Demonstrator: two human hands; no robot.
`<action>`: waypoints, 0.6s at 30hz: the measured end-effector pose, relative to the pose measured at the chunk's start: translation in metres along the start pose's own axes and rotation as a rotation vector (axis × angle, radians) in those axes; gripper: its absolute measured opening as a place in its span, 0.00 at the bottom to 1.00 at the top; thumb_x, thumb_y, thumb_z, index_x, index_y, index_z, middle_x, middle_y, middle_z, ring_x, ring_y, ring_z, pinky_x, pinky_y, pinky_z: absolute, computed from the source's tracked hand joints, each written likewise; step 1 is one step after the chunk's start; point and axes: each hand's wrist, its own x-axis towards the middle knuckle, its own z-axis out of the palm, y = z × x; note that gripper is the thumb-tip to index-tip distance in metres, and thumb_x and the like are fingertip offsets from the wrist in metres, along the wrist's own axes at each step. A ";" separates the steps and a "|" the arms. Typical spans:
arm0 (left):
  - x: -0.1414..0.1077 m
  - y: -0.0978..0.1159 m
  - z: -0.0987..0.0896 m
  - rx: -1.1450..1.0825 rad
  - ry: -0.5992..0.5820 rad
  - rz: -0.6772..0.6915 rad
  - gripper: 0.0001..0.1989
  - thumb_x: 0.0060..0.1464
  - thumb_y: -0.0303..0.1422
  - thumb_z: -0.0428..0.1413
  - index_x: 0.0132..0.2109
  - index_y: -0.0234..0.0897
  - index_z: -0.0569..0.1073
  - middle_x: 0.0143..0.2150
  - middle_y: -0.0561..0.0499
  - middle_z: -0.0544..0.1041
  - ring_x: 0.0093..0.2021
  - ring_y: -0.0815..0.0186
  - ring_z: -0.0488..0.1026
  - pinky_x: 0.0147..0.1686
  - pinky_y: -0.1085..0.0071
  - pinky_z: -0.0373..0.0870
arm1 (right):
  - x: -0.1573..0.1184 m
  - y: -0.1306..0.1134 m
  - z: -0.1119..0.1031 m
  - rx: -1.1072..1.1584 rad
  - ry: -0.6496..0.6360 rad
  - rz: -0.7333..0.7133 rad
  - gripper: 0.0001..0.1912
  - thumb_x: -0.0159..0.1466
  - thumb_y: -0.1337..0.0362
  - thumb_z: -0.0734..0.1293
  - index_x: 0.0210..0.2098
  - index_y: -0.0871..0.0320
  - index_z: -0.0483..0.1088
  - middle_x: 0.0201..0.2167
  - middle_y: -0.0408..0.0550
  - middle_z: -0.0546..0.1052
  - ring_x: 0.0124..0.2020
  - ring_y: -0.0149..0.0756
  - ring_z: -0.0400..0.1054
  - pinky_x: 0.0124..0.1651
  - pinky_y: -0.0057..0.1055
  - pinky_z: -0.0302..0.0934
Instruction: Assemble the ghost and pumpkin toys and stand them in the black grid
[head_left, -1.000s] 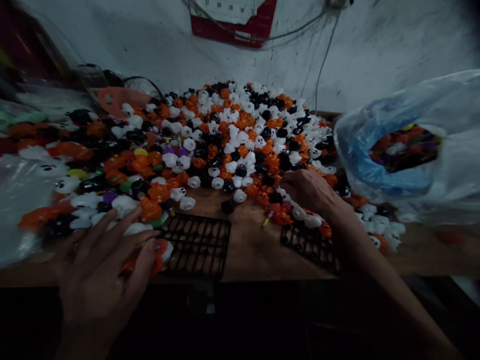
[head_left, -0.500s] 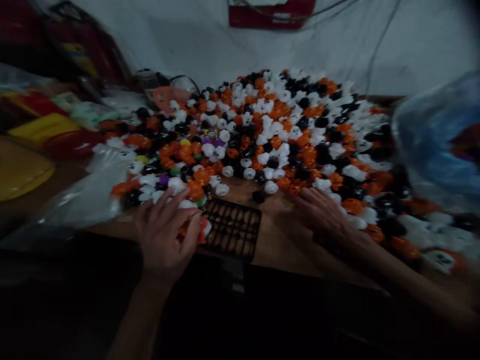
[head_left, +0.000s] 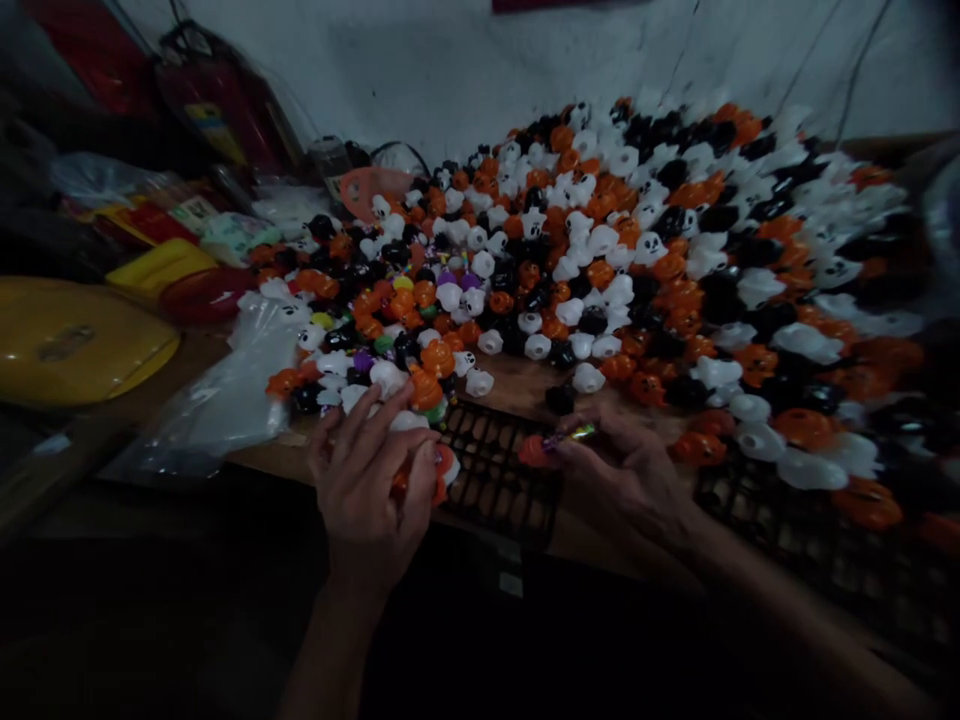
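My left hand point(head_left: 379, 470) curls at the left end of a black slatted tray point(head_left: 499, 470), closed around orange and white plastic pieces point(head_left: 444, 475). Over the tray's right end, my right hand point(head_left: 619, 465) pinches a small piece with an orange-red end point(head_left: 535, 452) and a shiny yellow-green part point(head_left: 579, 434). A large heap of orange pumpkins, white ghosts and black pieces point(head_left: 592, 240) spreads behind both hands. One black piece point(head_left: 559, 399) and one white piece point(head_left: 588, 378) lie just behind the tray.
Clear plastic bags point(head_left: 247, 380) lie on the table at left, beside a yellow rounded object point(head_left: 82, 340) and a red one point(head_left: 206, 293). A fire extinguisher point(head_left: 225, 110) stands at the back left. Another black slatted tray point(head_left: 795, 540) is partly under pieces at right.
My right hand has drawn back from the heap to the tray, now with the orange-red piece in its fingers. The camera view has shifted; my left hand stays around its pieces.
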 end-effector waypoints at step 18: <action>0.001 0.001 -0.011 -0.001 0.016 0.012 0.04 0.53 0.31 0.57 0.37 0.43 0.76 0.57 0.48 0.71 0.62 0.51 0.61 0.62 0.42 0.48 | 0.053 -0.024 0.018 -0.935 0.014 -0.268 0.09 0.66 0.66 0.58 0.30 0.56 0.66 0.31 0.46 0.72 0.35 0.37 0.66 0.39 0.32 0.55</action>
